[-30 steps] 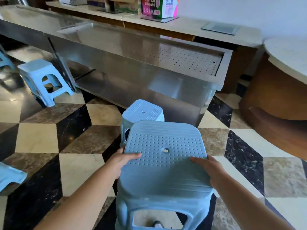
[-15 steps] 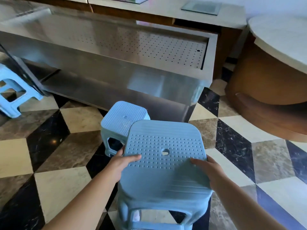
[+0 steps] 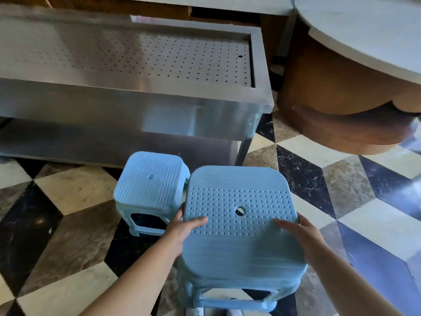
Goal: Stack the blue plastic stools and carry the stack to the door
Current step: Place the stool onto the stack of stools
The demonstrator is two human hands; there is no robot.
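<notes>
Held stool: blue plastic stool (image 3: 241, 233), seat up and tilted a bit toward the camera, carried above the checkered marble floor (image 3: 75, 233).
Left hand (image 3: 182, 231): grips the seat's left edge, thumb lying on top, fingers wrapped under the rim.
Right hand (image 3: 303, 236): grips the right edge, thumb on the dotted seat, rest of the fingers hidden under it.
Second blue stool (image 3: 150, 185): stands on the floor just left of the held one, right in front of the stainless steel counter (image 3: 141, 103).
Right side: round wooden table base (image 3: 337, 96) with a pale top.
</notes>
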